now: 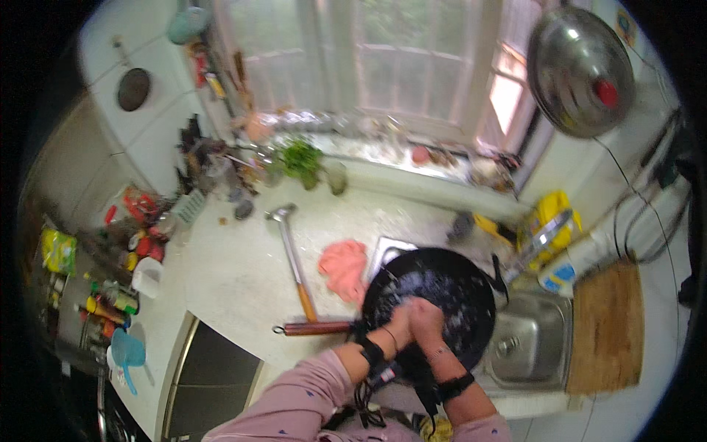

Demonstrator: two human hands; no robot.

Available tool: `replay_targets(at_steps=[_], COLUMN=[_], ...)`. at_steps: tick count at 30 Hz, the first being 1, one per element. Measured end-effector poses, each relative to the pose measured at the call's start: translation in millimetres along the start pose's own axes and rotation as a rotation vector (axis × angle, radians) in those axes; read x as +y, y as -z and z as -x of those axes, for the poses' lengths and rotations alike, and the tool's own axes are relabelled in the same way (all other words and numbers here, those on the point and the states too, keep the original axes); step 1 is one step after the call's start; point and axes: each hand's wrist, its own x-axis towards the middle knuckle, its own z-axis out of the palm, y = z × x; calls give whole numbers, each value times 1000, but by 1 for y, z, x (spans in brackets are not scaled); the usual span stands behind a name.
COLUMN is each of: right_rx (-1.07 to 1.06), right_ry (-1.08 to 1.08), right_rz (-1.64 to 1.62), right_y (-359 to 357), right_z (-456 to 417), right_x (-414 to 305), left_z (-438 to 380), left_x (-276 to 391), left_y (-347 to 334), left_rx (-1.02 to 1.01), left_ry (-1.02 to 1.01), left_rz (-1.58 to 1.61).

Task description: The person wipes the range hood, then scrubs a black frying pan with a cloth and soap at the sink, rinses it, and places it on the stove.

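Note:
A black wok (464, 309) with a wooden handle (326, 328) rests over the left part of the sink area, something wet and shiny inside it. My left hand (402, 320) and my right hand (427, 320) are pressed together above its near half, the fingers blurred. Whether anything is between them cannot be seen. Black straps go round both forearms. Left of the wok lies a crumpled pink cloth (343, 268). Further left, a metal spatula or ladle with a wooden grip (295, 259) lies on the white countertop (237, 265).
At the right are a steel sink basin (533, 337) and a wooden board (607, 326). A large metal lid (582, 72) hangs above. Green herbs (301, 157) stand by the window; a blue scoop (128, 348) and bottles are at the left.

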Motion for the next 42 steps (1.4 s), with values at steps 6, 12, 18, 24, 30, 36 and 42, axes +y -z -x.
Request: replay_targets(at_steps=[6,12,18,24,30,36,42], right_rx=[87,84,196,40,216,-427,-8], right_ry=[-101,74,-27,224,-159,-438,-313], right_rz=[120,36,145,44,-66,-812,-824], right_y=[12,4,13,3,14,45,40], right_z=[-11,13,-6,23,-15,-4,-5], right_x=[34,17,35,9,70,60,92], left_z=[33,23,38,24,54,69,68], left_x=[-10,9,-5,11,-1,39,42], left_y=[-57,-40,-53,-16,-68,-68,-60], left_rx=[163,164,181,-33,44,-218,-1], left_ry=[0,146,161,150,241,276,65], left_rz=[-83,-190,-278,-244,-437,-424,-475])
